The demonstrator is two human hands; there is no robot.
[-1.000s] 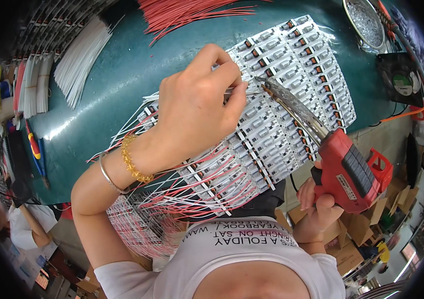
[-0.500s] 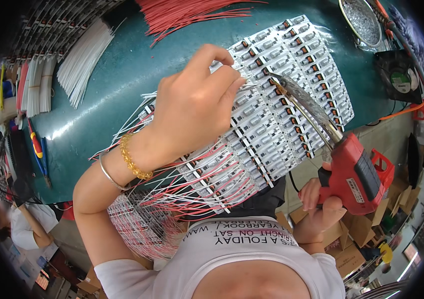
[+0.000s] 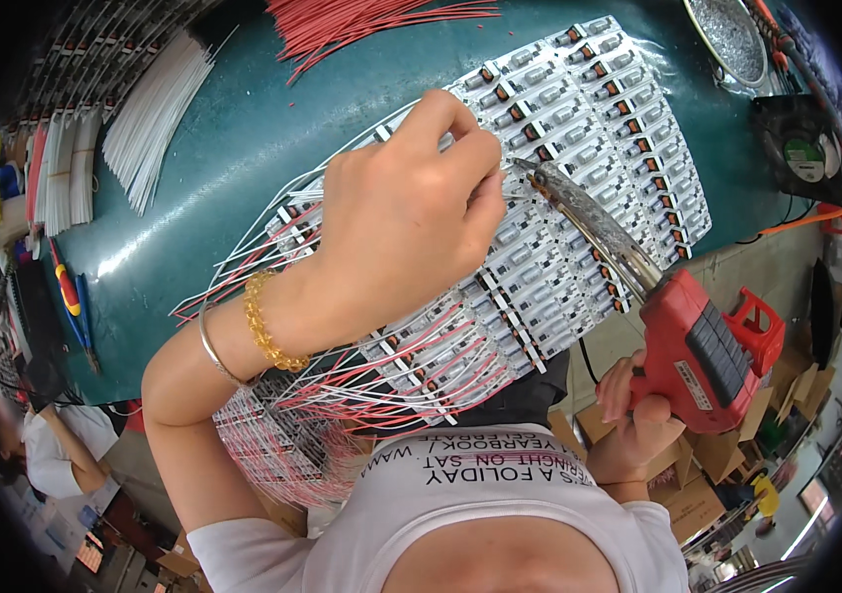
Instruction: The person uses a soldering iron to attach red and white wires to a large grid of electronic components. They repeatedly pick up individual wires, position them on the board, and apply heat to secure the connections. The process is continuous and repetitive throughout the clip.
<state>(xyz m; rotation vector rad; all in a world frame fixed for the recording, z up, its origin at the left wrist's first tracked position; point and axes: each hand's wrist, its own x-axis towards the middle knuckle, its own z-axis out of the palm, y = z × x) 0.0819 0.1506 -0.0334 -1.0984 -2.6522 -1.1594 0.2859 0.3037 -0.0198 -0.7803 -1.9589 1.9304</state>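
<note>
My left hand (image 3: 406,212) is closed in a pinch over a large panel of small circuit boards (image 3: 594,128). A thin pale wire end (image 3: 514,195) sticks out by its fingertips, though the fingers hide most of it. In my right hand (image 3: 638,420) is a red soldering gun (image 3: 698,341), held by its handle. The gun's long metal tip slants up and left over the panel, ending close to my left fingertips; I cannot tell whether it touches a board. Red and white wires (image 3: 411,371) trail from the boards at the panel's near left part.
On the green table (image 3: 174,287) lie bundles of red wires (image 3: 352,25) and white wires (image 3: 159,119). Pliers (image 3: 75,301) rest at the left. A round metal dish (image 3: 727,44) and a black fan (image 3: 801,153) stand at the right. Cardboard boxes (image 3: 693,519) sit lower right.
My left hand has shifted slightly right and down. The soldering gun's tip has drawn down and left a little, with its body slightly lower. The panel has shifted a little.
</note>
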